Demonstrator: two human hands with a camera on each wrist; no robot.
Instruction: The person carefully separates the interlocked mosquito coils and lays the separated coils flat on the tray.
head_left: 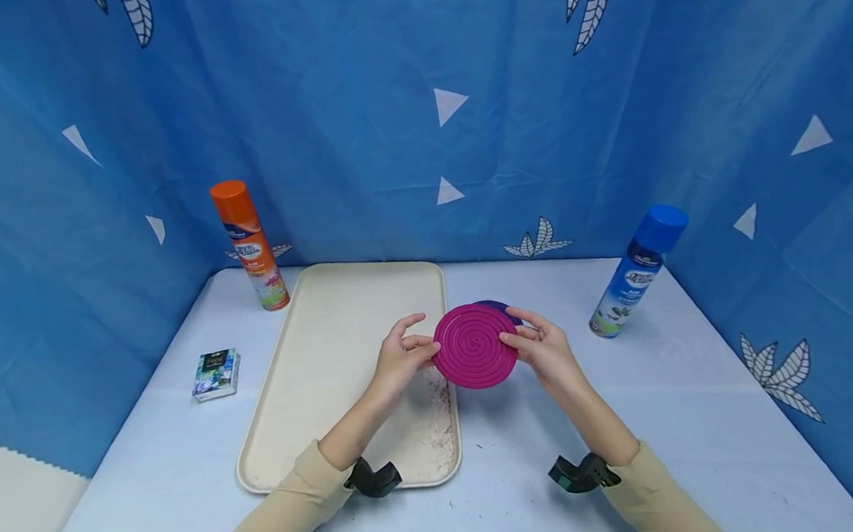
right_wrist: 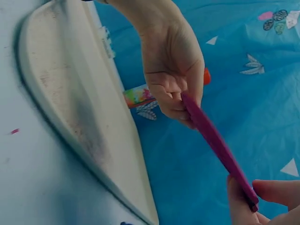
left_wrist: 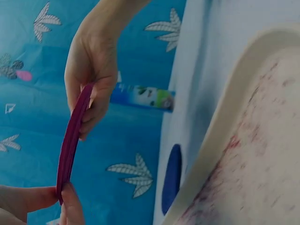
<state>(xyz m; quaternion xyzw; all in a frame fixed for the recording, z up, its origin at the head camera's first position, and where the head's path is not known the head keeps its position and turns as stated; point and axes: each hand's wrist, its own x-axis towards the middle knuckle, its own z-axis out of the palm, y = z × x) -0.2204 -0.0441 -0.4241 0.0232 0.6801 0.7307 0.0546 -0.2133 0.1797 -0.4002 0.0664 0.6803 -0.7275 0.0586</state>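
Both hands hold up a flat magenta disc [head_left: 474, 347] with a spiral ridged face, above the table by the tray's right edge. The left hand [head_left: 398, 360] pinches its left rim between thumb and fingers. At the opposite rim, the right hand [head_left: 551, 355] pinches it the same way. Seen edge-on in the left wrist view, the disc [left_wrist: 72, 140] is thin and slightly bowed. Behind it a dark blue disc [head_left: 493, 303] is mostly hidden; in the left wrist view this blue disc [left_wrist: 172, 178] lies on the table beside the tray.
A cream tray [head_left: 342, 339] with reddish specks lies left of centre. An orange spray can [head_left: 248, 245] stands at the back left, a blue spray can [head_left: 637, 270] at the right. A small patterned box [head_left: 215, 374] sits left of the tray. Blue curtain [head_left: 355, 121] surrounds the table.
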